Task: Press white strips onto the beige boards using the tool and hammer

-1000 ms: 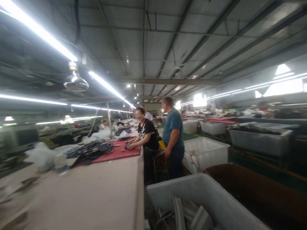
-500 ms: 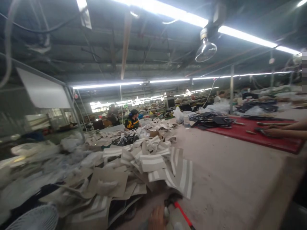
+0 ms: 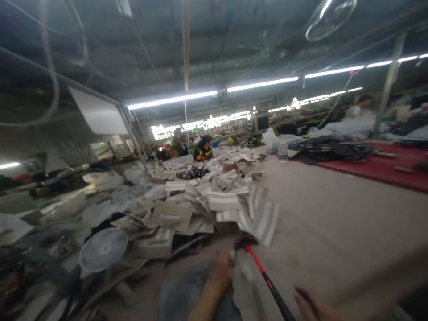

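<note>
My left hand (image 3: 220, 269) is over a dark grey slab (image 3: 187, 292) at the bottom centre, its fingers closed. A small rounded pale object (image 3: 232, 256) lies against the fingertips; whether they hold it is hidden. Just right of it is a piece of greyish-beige sheet (image 3: 249, 290) with a whitish strip. A hammer with a red and black handle (image 3: 265, 276) lies along that sheet, its dark head pointing away from me. My right hand (image 3: 310, 305), blurred at the bottom edge right of the handle, has its fingers apart and holds nothing visible.
Beige pieces with white stripes (image 3: 224, 200) are heaped along the table's left side. A white round fan (image 3: 103, 249) stands at lower left. Dark pieces (image 3: 334, 149) lie beside a red mat (image 3: 394, 167). A person (image 3: 203, 149) is beyond the heap.
The view has tipped down and swung right, so the table things sit higher. My right hand has come into view at the bottom; the other person's hands on the red mat have left it.
</note>
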`<state>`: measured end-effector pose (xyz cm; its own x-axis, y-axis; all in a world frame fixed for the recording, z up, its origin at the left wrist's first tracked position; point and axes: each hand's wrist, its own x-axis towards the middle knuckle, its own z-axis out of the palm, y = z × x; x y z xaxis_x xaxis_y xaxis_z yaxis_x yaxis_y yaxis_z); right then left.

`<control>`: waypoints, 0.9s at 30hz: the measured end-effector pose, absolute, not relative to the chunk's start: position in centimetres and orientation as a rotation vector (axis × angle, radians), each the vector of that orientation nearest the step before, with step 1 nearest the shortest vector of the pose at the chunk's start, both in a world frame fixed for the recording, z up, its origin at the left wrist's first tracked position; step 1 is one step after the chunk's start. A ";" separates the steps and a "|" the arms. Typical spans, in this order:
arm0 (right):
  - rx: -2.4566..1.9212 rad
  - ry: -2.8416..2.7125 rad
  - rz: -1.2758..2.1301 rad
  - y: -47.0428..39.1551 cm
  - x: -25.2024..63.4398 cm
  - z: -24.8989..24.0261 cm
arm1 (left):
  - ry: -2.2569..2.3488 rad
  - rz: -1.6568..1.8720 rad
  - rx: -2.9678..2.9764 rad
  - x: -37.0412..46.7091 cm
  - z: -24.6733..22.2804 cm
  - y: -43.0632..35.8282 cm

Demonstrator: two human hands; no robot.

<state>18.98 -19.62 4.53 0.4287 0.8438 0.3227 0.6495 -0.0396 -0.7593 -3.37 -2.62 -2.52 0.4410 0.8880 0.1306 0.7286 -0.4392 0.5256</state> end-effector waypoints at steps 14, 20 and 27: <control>-2.086 -1.712 0.510 -14.5 15.6 3.0 | 1.365 1.348 1.420 -8.6 -1.5 -5.7; -1.919 -1.863 0.534 -16.0 12.4 2.7 | 1.326 1.339 1.293 -9.0 -1.9 -5.7; -2.013 -1.825 0.634 -14.6 10.0 2.9 | 1.321 1.400 1.141 -11.1 -0.3 -6.4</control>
